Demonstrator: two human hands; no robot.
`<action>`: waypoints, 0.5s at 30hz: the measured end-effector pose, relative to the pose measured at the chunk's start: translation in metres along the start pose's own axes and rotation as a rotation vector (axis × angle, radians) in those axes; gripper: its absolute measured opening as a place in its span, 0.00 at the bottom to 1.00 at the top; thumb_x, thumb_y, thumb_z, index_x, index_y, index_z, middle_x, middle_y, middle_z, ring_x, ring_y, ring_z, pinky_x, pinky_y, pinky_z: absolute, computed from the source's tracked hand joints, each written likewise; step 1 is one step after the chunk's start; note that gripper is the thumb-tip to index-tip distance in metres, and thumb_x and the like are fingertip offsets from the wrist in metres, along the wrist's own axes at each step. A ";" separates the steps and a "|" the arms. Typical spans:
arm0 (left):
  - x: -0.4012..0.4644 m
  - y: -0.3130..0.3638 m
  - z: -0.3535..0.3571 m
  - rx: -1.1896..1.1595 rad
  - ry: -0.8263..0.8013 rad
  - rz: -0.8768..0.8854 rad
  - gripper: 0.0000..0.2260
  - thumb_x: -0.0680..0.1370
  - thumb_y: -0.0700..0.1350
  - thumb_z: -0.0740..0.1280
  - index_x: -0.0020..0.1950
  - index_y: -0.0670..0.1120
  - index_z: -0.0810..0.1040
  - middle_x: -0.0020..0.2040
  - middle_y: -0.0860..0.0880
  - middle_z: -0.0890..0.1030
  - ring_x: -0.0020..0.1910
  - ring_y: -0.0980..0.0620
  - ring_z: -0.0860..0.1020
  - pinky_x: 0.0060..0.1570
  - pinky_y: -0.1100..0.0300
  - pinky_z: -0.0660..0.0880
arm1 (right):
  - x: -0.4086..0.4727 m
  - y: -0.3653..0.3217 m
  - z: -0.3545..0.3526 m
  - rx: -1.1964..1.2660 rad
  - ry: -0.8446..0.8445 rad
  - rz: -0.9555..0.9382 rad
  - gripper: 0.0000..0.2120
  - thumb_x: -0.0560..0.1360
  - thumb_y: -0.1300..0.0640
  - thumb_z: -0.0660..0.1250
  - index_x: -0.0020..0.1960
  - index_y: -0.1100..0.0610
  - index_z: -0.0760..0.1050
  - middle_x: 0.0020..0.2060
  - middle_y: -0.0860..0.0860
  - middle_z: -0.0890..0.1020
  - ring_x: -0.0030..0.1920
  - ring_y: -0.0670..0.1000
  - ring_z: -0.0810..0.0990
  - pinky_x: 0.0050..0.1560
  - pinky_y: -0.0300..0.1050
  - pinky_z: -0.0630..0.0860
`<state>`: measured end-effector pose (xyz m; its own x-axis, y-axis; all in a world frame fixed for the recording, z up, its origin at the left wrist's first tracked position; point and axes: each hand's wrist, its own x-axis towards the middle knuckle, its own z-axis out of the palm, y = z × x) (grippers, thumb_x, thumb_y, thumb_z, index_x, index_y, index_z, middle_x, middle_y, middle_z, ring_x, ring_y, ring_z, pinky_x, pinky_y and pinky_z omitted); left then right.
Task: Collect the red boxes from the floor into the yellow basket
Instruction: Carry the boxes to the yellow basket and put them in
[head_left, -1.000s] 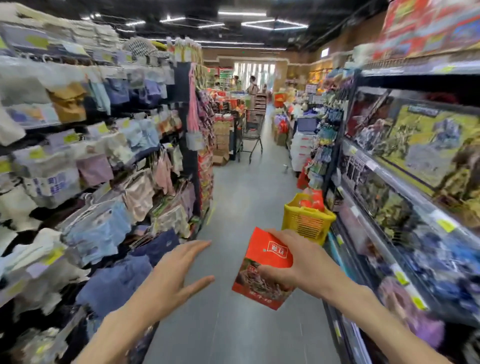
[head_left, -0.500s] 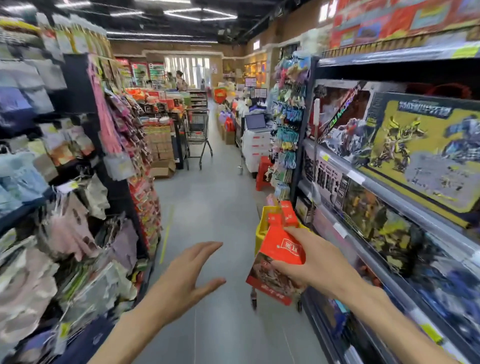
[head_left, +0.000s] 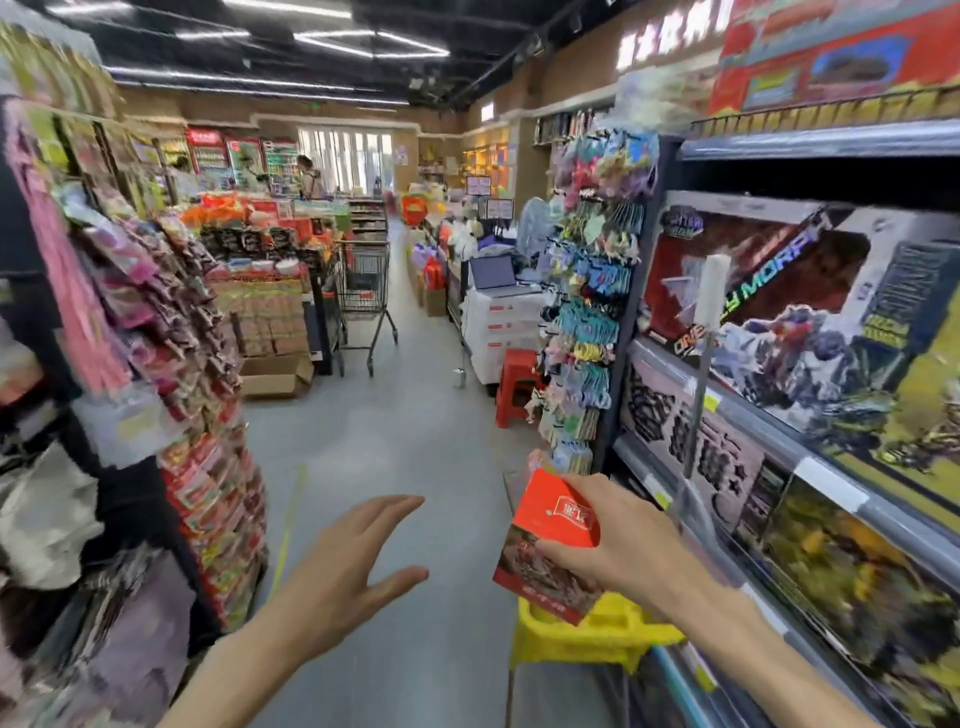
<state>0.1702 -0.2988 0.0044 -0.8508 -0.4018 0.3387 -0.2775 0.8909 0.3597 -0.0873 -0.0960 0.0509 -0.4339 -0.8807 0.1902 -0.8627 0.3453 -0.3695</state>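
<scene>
My right hand (head_left: 618, 545) grips a red box (head_left: 553, 525) with a food picture on its lower half, holding it tilted just above the yellow basket (head_left: 592, 634). The basket stands on the floor against the right-hand shelf, and only its near rim and part of one side show below the box. Another red box edge (head_left: 537, 460) peeks out behind the held one. My left hand (head_left: 358, 561) hovers over the aisle floor with fingers spread, holding nothing.
Toy boxes fill the right shelf (head_left: 810, 332). Snack packets hang on the left rack (head_left: 208, 467). Further down the aisle are a red stool (head_left: 517, 384), a shopping cart (head_left: 366, 296), a cardboard box (head_left: 275, 376) and a person (head_left: 310, 176) in the distance.
I have come closer to the basket, which now lies directly under the red box. My right hand has kept its grip; my left hand stays spread in front.
</scene>
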 end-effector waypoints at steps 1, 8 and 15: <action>0.020 -0.020 0.002 -0.005 0.004 0.019 0.31 0.78 0.70 0.58 0.77 0.60 0.58 0.74 0.63 0.63 0.73 0.62 0.62 0.69 0.61 0.63 | 0.023 0.003 0.007 -0.013 0.012 0.016 0.43 0.64 0.23 0.63 0.74 0.40 0.59 0.61 0.39 0.74 0.59 0.45 0.75 0.55 0.48 0.75; 0.175 -0.154 0.022 -0.034 -0.069 0.163 0.31 0.77 0.71 0.57 0.77 0.62 0.57 0.73 0.65 0.62 0.72 0.64 0.61 0.71 0.64 0.59 | 0.161 0.018 0.036 -0.032 0.105 0.168 0.39 0.65 0.22 0.61 0.72 0.38 0.61 0.56 0.35 0.73 0.55 0.40 0.75 0.50 0.40 0.73; 0.344 -0.213 0.060 -0.113 -0.229 0.410 0.30 0.79 0.68 0.59 0.77 0.59 0.59 0.72 0.63 0.64 0.70 0.63 0.64 0.66 0.72 0.56 | 0.247 0.054 0.038 -0.086 0.179 0.457 0.44 0.63 0.18 0.56 0.73 0.39 0.60 0.63 0.34 0.71 0.61 0.41 0.74 0.57 0.43 0.73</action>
<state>-0.0897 -0.6142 -0.0078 -0.9598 0.0458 0.2768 0.1406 0.9323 0.3333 -0.2317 -0.3075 0.0431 -0.8037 -0.5665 0.1819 -0.5891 0.7149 -0.3767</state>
